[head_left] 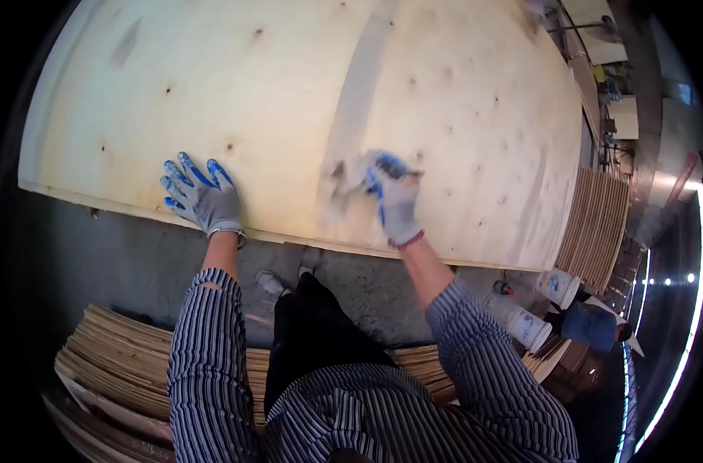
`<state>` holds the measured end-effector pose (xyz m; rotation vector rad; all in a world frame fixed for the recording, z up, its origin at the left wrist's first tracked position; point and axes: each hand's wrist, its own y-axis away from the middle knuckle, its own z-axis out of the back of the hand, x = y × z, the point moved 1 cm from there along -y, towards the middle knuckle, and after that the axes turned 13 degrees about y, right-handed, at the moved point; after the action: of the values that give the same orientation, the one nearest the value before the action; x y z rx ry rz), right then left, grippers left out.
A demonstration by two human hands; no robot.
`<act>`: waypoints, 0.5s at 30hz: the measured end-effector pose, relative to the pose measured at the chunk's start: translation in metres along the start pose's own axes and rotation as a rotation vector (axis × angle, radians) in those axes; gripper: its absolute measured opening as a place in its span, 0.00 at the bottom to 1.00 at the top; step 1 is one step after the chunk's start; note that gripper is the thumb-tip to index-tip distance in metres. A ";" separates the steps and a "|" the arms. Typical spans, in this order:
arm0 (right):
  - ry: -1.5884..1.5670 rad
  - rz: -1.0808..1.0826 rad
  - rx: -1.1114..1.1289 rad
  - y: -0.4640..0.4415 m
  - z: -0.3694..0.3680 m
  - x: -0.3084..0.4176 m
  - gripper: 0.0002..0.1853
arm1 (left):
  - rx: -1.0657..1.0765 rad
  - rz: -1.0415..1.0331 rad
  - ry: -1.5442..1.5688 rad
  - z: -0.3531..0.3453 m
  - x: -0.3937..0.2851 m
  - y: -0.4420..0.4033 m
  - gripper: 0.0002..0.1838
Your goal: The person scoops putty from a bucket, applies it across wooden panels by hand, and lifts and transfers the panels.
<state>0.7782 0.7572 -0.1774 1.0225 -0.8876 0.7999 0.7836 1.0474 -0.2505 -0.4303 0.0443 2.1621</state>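
Observation:
A large pale plywood sheet with small knots spreads out in front of me. My left hand, in a grey glove with blue fingertips, lies flat near its front edge with fingers spread. My right hand, gloved alike, is closed around a putty knife, which is smeared by motion. The blade is over the sheet, beside a grey filler strip running away from me. A dark smudge shows at the blade; its exact outline is blurred.
Stacked wood sheets lie behind my legs, and another stack stands to the right. White buckets sit on the floor at right, near another person. My feet are beneath the sheet's front edge.

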 end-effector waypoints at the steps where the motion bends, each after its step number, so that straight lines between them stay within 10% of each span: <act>1: 0.009 -0.021 -0.072 -0.022 -0.004 0.009 0.09 | -0.006 0.006 -0.012 0.001 -0.001 -0.001 0.33; 7: 0.825 0.547 0.269 -0.057 -0.013 0.011 0.15 | 0.059 0.015 -0.092 0.005 -0.005 -0.001 0.33; 9: 1.348 1.242 0.085 -0.017 -0.002 -0.011 0.18 | 0.070 0.032 -0.093 0.007 -0.006 -0.001 0.33; 15: 0.990 0.770 0.411 0.093 -0.017 -0.020 0.20 | 0.045 0.023 -0.073 0.005 -0.006 -0.002 0.32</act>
<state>0.6919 0.7996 -0.1657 0.4545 -0.2069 1.9729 0.7870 1.0445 -0.2434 -0.3264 0.0580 2.1935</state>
